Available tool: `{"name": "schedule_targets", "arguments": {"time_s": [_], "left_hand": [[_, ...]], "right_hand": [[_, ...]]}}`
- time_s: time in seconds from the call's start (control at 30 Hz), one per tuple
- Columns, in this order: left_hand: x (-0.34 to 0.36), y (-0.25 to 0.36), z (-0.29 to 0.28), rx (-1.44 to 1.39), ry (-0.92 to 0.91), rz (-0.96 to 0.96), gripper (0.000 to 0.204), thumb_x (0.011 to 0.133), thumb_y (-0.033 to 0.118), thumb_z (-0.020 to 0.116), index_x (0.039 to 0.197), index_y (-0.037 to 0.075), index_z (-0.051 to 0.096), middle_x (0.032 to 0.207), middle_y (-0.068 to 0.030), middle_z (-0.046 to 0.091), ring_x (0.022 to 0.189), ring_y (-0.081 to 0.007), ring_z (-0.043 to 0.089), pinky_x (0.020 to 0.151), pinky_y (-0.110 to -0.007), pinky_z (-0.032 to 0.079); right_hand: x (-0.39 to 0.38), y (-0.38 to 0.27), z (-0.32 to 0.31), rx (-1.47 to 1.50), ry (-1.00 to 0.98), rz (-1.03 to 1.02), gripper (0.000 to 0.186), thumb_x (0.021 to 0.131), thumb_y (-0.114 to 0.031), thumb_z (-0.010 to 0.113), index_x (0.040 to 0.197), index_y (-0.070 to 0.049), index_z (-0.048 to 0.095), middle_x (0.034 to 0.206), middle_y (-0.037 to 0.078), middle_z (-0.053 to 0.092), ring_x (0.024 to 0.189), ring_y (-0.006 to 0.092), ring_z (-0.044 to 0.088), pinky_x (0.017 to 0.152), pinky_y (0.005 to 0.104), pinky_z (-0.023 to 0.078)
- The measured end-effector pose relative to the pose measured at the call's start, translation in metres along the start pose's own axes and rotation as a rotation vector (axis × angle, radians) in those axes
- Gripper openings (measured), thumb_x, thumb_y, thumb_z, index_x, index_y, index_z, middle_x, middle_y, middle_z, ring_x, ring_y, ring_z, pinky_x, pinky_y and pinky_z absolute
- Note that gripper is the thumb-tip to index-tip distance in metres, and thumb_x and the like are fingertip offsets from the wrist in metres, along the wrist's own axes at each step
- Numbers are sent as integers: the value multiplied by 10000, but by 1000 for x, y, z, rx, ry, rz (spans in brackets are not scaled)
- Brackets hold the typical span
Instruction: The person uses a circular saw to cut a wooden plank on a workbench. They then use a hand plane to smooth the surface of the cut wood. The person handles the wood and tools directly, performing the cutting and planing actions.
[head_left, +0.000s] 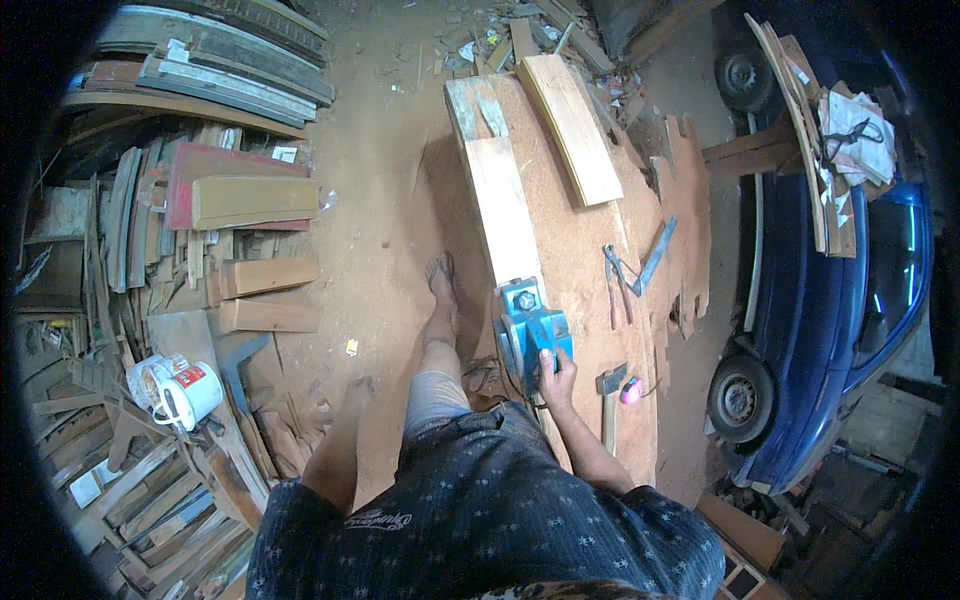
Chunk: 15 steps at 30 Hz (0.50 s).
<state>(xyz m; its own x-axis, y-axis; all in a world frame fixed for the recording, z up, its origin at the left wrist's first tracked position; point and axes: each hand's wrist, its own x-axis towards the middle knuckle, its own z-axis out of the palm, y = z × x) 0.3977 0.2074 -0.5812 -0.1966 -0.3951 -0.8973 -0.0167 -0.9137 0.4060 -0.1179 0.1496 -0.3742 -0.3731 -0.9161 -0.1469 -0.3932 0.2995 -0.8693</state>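
My right hand (557,380) is wrapped round the handle of a blue electric planer (530,335). The planer rests on a long pale wooden board (503,205), which lies lengthwise on a sawdust-covered workbench (570,250). Low at my left side hangs my left hand (363,386), away from the bench, its fingers too small to make out. Right of the planer lie a hammer (611,382) and a small pink round object (631,390). Farther up the bench is a long-handled tool (617,280) beside a blue strip-like piece (656,258).
A second thick board (570,130) lies at the bench's far end. Stacked planks (230,60) and offcuts line the left, with a white bucket (190,395) among them. A blue car (830,330) stands at the right, near a stack of boards with papers (855,135).
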Motion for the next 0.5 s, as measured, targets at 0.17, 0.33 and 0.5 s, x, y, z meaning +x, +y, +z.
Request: {"name": "schedule_targets", "arguments": {"time_s": [0.17, 0.33, 0.5], "left_hand": [[-14, -33, 6, -33, 299, -27, 316, 1039, 269, 549, 1240, 39, 629, 923, -53, 653, 751, -185, 610, 655, -347, 516], [-6, 20, 37, -268, 300, -83, 291, 1055, 266, 546, 1216, 44, 645, 843, -31, 631, 664, -182, 577, 602, -348, 498], [-19, 112, 86, 60, 406, 26, 228, 1042, 239, 590, 1062, 36, 693, 845, -35, 677, 682, -149, 601, 612, -306, 483]], "right_hand": [[52, -9, 34, 21, 78, -58, 386, 1042, -348, 607, 846, -16, 625, 625, 14, 535, 516, 116, 538, 484, 307, 425], [158, -45, 76, -39, 58, -17, 439, 1013, -398, 626, 1033, 34, 701, 885, 208, 680, 823, 323, 654, 763, 420, 490], [274, -89, 131, -70, 106, -5, 557, 992, -500, 621, 986, 45, 739, 828, 225, 704, 785, 328, 681, 738, 446, 515]]}}
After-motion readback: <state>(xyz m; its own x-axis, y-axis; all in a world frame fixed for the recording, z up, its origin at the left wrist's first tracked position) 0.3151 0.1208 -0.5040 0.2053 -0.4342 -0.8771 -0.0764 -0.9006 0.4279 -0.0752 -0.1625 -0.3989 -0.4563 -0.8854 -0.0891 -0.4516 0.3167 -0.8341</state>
